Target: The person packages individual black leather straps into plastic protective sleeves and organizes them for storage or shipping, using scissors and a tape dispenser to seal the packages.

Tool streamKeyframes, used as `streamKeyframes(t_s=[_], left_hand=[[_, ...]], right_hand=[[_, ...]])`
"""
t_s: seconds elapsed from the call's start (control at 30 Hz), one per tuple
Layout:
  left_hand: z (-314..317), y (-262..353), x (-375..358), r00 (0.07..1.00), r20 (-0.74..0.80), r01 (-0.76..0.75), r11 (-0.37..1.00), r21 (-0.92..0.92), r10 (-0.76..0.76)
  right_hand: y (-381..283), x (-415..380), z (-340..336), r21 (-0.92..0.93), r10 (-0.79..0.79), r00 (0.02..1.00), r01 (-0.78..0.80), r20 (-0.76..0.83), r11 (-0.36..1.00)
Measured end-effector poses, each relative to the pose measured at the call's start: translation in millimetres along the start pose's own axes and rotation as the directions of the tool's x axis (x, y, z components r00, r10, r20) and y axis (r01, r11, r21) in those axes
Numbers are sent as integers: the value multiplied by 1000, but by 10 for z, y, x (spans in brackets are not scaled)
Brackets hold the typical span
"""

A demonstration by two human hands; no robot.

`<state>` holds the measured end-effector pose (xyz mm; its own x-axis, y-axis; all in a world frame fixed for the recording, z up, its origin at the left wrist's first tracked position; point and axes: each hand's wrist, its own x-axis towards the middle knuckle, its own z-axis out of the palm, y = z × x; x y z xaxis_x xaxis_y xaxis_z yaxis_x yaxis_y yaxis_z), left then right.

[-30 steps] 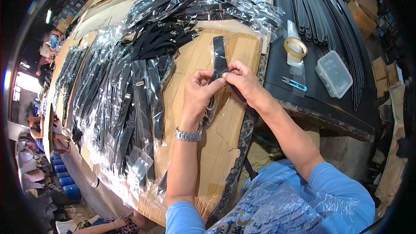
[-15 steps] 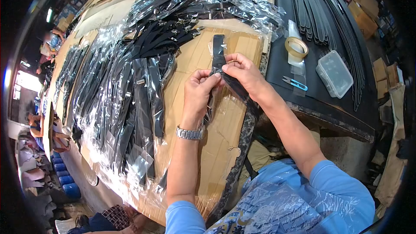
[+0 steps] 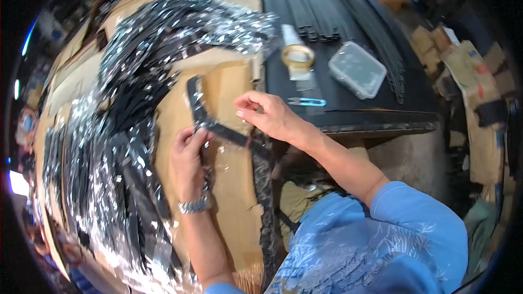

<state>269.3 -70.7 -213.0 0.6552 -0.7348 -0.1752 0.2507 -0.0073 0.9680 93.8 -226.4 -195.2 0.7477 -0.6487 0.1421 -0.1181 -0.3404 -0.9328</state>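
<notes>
A black belt (image 3: 230,133) in a clear plastic sleeve lies bent across the cardboard in front of me. My left hand (image 3: 189,149), a metal watch at its wrist, pinches the belt at the bend between thumb and fingers. One end of the belt curves up and away, while the other runs toward the table's near edge. My right hand (image 3: 268,113) is apart from the belt, held above the cardboard's right side. Its thumb and fingers are closed together, and whatever may be between them is too small to make out.
Plastic-sleeved black belts (image 3: 180,22) are heaped at the back and left of the cardboard (image 3: 234,196). On the dark table to the right are a tape roll (image 3: 298,55), blue thread snips (image 3: 308,102), a clear plastic box (image 3: 357,71) and long black straps (image 3: 348,5).
My right hand has let go of the belt and moved away to the right. My left hand keeps its hold. The view has turned to the right.
</notes>
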Motion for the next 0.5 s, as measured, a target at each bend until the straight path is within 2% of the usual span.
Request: streamKeyframes(t_s=[0.03,0.13,0.2,0.27,0.33,0.4,0.47,0.5], left_hand=[[-35,-41,32,999,29,-16,1000,-23,17],[-64,-89,59,999,40,-33,997,-69,36],[-45,-80,48,1000,30,-2,993,-120,6],[-65,-87,63,999,12,54,989,-139,-53],[-79,-90,55,998,28,52,987,-151,-48],[-69,-88,48,998,10,56,984,-167,-55],[-56,-93,48,999,-6,50,977,-208,-53],[-95,-126,80,998,40,48,980,-195,-41]], right_hand=[[114,-7,-157,-73,-131,986,124,-104,990],[220,-14,-889,-257,-62,973,2,-222,966],[377,1,-1352,-412,-111,914,-65,-390,909],[354,-114,-1766,-660,-264,865,-99,-427,745],[348,-297,-2149,-650,-298,828,-102,-475,753],[370,-541,-2469,-660,-231,809,-237,-541,713],[546,-804,-2770,-540,-77,759,-385,-647,749],[684,-915,-2903,-471,3,728,-446,-685,761]])
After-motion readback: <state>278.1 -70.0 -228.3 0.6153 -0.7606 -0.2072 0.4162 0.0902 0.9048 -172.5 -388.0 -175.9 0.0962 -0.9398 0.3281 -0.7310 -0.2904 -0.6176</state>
